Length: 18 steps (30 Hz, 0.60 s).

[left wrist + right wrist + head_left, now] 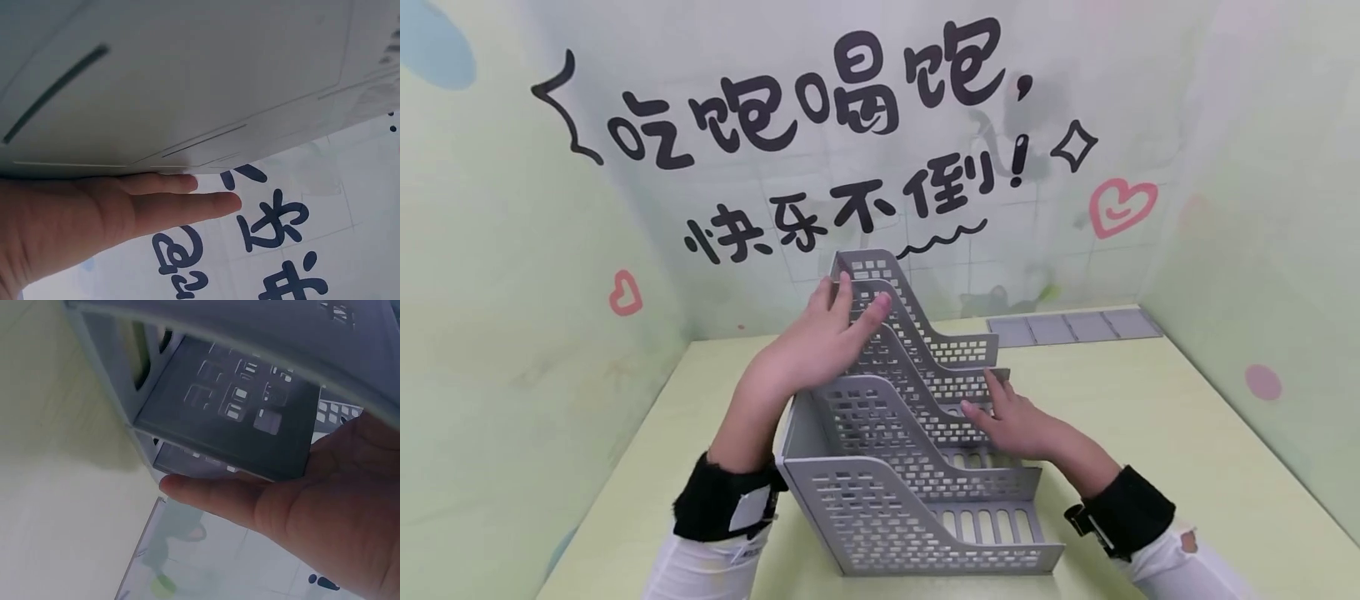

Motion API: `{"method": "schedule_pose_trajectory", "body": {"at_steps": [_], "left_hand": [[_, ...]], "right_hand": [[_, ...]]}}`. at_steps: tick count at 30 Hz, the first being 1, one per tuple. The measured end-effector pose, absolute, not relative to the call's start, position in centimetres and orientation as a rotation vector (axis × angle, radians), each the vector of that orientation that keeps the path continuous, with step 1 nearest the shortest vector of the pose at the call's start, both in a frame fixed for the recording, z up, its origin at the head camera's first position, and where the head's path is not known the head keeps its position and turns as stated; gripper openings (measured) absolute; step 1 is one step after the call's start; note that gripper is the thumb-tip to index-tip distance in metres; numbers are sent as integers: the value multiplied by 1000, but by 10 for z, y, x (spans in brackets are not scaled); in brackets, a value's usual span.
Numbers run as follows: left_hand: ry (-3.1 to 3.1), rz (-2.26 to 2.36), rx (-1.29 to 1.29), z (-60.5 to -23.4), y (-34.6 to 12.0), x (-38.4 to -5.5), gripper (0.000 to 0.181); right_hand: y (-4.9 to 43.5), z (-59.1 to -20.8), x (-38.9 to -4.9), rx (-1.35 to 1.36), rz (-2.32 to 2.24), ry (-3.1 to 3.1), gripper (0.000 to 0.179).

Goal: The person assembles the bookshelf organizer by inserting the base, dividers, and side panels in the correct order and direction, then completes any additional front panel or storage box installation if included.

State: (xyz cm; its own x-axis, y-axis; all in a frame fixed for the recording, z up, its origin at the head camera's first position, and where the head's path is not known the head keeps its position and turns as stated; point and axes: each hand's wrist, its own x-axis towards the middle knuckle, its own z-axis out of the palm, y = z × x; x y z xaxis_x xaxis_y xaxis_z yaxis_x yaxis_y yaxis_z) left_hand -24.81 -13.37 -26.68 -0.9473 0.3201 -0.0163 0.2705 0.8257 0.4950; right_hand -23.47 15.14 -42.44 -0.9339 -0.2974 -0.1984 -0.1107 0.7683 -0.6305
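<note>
A grey plastic file rack with several upright perforated dividers stands on the table in the head view. My left hand lies at the tall left side of the dividers, fingers extended and thumb spread over their upper edges. The left wrist view shows this hand along the rack's smooth grey panel, two digits straight. At the low right ends of the dividers, my right hand touches the rack with its digits spread. One straight digit of the right hand lies along a divider in the right wrist view; its other fingers are mostly hidden.
A flat grey strip of joined panels lies at the table's back right, against the wall. Pale yellow tabletop extends on both sides of the rack. Printed wall sheets enclose the table at the back and sides.
</note>
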Motion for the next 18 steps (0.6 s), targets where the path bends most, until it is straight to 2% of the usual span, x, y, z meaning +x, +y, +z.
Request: {"method": "schedule_pose_trajectory", "body": {"at_steps": [14, 16, 18], "left_hand": [[2872, 618, 476, -271, -130, -263, 98], [2880, 626, 459, -272, -131, -261, 97], [2883, 633, 441, -274, -132, -259, 97]], "right_hand": [[154, -436, -242, -260, -940, 2671, 95], [159, -433, -243, -243, -962, 2682, 91], [170, -428, -247, -193, -974, 2727, 78]]}}
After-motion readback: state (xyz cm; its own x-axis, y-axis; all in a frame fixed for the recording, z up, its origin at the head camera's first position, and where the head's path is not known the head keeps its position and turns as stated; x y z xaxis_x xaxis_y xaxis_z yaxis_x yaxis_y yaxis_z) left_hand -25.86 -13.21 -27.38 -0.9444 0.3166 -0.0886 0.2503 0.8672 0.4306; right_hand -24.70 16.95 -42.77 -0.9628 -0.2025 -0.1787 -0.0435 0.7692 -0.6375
